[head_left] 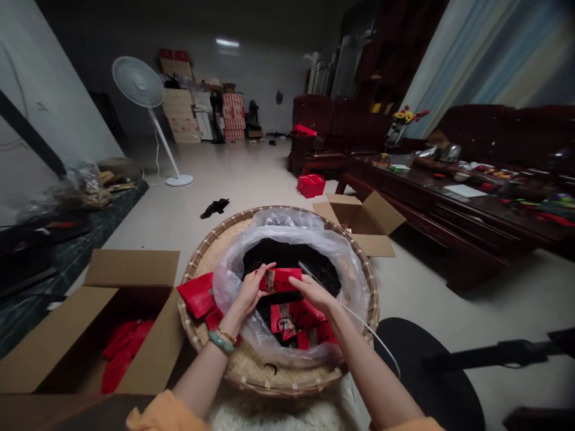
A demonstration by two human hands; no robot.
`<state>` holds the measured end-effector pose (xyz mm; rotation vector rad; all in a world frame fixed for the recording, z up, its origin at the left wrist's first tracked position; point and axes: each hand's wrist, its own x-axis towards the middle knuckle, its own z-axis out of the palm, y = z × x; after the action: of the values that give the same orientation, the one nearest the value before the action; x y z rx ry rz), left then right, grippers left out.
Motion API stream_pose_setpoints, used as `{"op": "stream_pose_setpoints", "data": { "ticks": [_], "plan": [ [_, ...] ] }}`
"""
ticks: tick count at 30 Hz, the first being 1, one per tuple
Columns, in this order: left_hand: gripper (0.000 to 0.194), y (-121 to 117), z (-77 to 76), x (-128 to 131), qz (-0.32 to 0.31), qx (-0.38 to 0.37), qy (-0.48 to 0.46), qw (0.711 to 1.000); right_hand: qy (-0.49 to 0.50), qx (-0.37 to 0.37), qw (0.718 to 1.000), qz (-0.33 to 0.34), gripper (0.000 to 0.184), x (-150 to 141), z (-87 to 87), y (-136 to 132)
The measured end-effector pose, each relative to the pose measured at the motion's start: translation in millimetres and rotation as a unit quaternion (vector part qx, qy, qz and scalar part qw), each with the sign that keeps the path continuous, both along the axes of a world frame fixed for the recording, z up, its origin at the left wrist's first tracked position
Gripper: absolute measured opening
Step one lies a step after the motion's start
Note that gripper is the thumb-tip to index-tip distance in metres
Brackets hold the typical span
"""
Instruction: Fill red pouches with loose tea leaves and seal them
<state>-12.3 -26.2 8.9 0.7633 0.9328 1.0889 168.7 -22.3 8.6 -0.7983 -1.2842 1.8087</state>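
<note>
Between my two hands I hold a small red packet (283, 279) above an open clear plastic bag (354, 263). My left hand (254, 290) grips its left end, and my right hand (312, 290) pinches the right end. Dark loose material, perhaps tea leaves (267, 254), fills the bag. More red packets (299, 317) lie on it, below my hands. A metal tool (309, 272) leans beside my right hand; its far part is hidden. The bag sits in a round woven bamboo tray (251, 374), with other red packets (197, 296) at its left edge.
An open cardboard box (148, 353) with red packets stands at the left. Another open box (381, 245) is beyond the tray at the right, near a red box (311, 185). A black round stand base (431, 383) lies right, a dark wooden table (417, 203) farther back, a white fan (157, 120) behind.
</note>
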Motion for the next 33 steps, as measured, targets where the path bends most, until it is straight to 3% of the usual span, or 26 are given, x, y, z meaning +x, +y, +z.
{"op": "stream_pose_setpoints", "data": {
  "ticks": [5,8,9,11,14,15,17,20,23,27,28,30,33],
  "plan": [
    [0.051,3.4,0.1,-0.4,-0.036,0.015,0.06,0.997,0.018,-0.039,0.998,0.044,0.052,1.1,3.0,-3.0],
    [0.052,4.3,-5.7,-1.6,0.054,0.098,0.213,0.971,-0.002,-0.039,0.998,0.054,0.054,2.2,8.4,-4.0],
    [0.051,3.1,-7.3,-2.1,0.1,0.152,0.289,0.94,-0.006,-0.037,0.998,0.059,0.054,2.1,9.9,-4.2],
    [0.054,-2.3,-8.5,-2.6,0.143,0.287,0.44,0.839,-0.01,-0.031,0.998,0.061,0.052,0.6,11.9,-4.3],
    [0.066,-12.9,-6.4,-1.9,0.048,0.436,0.586,0.681,-0.015,-0.033,0.998,0.043,0.053,-6.3,11.3,-3.3],
    [0.068,-15.3,-5.5,-1.5,0.023,0.455,0.61,0.649,-0.018,-0.033,0.999,0.036,0.054,-9.8,10.6,-2.6],
    [0.07,-16.8,-5.1,-1.2,0.007,0.465,0.632,0.62,-0.023,-0.029,0.999,0.034,0.057,-17.0,10.1,-0.6],
    [0.069,-12.0,-7.6,-4.1,0.014,0.467,0.619,0.631,-0.034,-0.008,0.998,0.042,0.057,-21.7,15.6,3.9],
    [0.056,-4.7,-10.7,-11.2,0.056,0.453,0.585,0.67,-0.042,0.016,0.998,0.054,0.057,-12.4,27.1,10.6],
    [0.046,2.2,-14.6,-21.6,0.15,0.385,0.542,0.732,-0.099,0.073,0.989,-0.084,0.047,5.2,25.8,18.0],
    [0.048,3.3,-16.0,-23.2,0.168,0.368,0.534,0.742,-0.158,0.104,0.976,-0.105,0.041,6.4,19.9,18.5],
    [0.053,5.1,-19.6,-24.8,0.194,0.346,0.521,0.756,-0.3,0.195,0.931,-0.07,0.04,3.1,3.6,17.7],
    [0.055,7.0,-24.6,-24.6,0.203,0.335,0.513,0.763,-0.459,0.279,0.843,0.006,0.066,-11.6,-18.0,17.6]
  ]
}}
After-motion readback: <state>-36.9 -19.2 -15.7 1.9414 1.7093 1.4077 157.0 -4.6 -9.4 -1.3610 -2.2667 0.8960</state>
